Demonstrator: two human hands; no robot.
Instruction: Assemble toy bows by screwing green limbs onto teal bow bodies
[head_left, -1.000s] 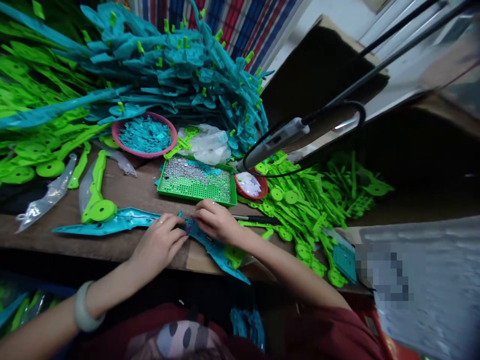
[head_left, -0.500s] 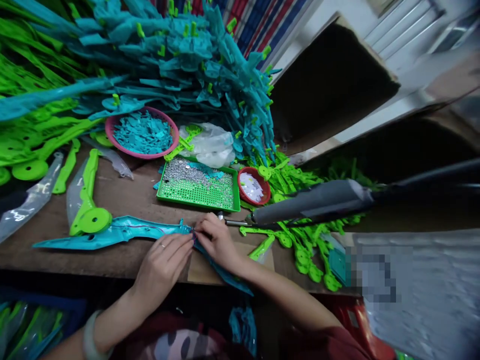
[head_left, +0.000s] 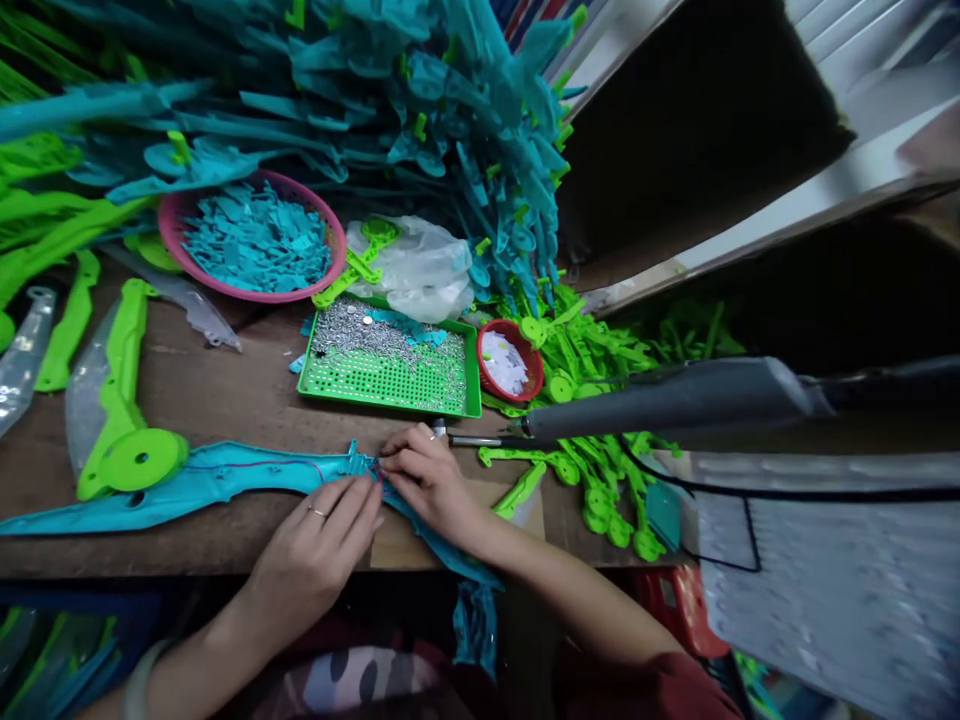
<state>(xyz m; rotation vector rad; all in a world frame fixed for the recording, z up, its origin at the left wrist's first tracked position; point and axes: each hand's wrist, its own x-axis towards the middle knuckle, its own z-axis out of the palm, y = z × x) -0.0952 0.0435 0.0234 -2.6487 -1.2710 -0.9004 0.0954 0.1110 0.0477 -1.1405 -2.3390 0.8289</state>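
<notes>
**Two hands meet over a long blue shell, on the near side of the green tray**

On the brown desk (head_left: 210,390), the blue shell (head_left: 262,470) lies with its hollow side up, on the near side of the green tray (head_left: 352,378) and running past it to the left. The left hand (head_left: 322,530) and the right hand (head_left: 431,495) meet at the shell, nearer than the tray, fingertips drawn together beside a thin dark wire (head_left: 300,463). Whether either grip is closed on the wire or on the shell I cannot tell (the fingers cover that spot). A green arm with a round disc (head_left: 124,400) rests across the shell, left of the tray.

Small silvery pieces (head_left: 352,335) fill the tray's far part. A pink basket (head_left: 174,235) of blue pieces stands beyond the tray to its left; a red bowl (head_left: 534,368) sits just right of it. A clear plastic bag (head_left: 424,270) lies at its far edge.
</notes>
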